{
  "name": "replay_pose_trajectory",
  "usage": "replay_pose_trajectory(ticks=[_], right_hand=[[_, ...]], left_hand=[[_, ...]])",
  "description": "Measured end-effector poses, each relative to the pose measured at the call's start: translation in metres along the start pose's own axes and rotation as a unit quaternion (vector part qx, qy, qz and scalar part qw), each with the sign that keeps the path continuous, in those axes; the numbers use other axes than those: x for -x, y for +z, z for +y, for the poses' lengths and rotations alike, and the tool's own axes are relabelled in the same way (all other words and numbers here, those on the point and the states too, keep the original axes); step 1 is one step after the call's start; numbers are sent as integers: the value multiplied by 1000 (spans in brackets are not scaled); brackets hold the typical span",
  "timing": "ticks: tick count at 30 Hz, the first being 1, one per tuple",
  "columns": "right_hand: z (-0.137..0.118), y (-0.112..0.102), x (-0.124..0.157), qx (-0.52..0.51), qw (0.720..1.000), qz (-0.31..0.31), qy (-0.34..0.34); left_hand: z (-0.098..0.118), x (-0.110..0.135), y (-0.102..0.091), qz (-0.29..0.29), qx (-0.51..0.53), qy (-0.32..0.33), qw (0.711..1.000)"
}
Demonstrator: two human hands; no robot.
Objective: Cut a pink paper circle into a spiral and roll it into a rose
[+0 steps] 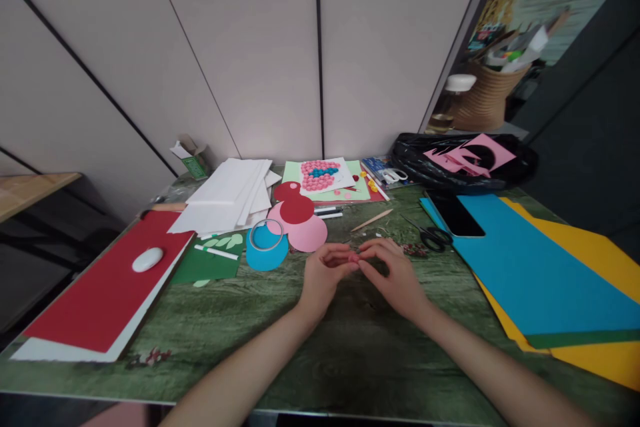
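My left hand (324, 273) and my right hand (395, 273) meet above the middle of the green table (350, 347), fingertips pinched together. Between the fingertips sits a tiny pink-red piece (355, 257), too small to name. Both hands have their fingers curled in around it. Just beyond them lie pink and red paper circles (300, 220), a blue paper disc with a clear ring on it (267, 243), and a wooden stick (371, 219). A card covered with pink and blue paper balls (323, 175) lies farther back.
Red paper on white sheets with a white oval object (147, 259) lies left. A stack of white paper (230, 197) is behind it. Blue and yellow sheets (540, 267), a phone (457, 213), scissors (434, 237) and a black bag (460, 160) are right.
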State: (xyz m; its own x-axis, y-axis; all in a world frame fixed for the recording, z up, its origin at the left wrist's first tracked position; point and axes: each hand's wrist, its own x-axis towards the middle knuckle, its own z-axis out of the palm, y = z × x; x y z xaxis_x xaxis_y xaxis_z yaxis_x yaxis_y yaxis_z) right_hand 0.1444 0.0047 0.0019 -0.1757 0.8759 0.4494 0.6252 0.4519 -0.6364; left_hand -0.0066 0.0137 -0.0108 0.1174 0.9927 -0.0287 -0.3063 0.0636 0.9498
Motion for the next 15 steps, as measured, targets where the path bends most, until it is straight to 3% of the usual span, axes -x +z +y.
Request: replay_pose_trajectory(ticks=[9,15], right_hand=[[1,-6,-2,94,995,-33,-19],[1,-7,-1,127,988,-78,-35]], left_hand=[[2,-10,-7,-57,-55,-14,997],[8,-10,-9,-100,-230,39,967]])
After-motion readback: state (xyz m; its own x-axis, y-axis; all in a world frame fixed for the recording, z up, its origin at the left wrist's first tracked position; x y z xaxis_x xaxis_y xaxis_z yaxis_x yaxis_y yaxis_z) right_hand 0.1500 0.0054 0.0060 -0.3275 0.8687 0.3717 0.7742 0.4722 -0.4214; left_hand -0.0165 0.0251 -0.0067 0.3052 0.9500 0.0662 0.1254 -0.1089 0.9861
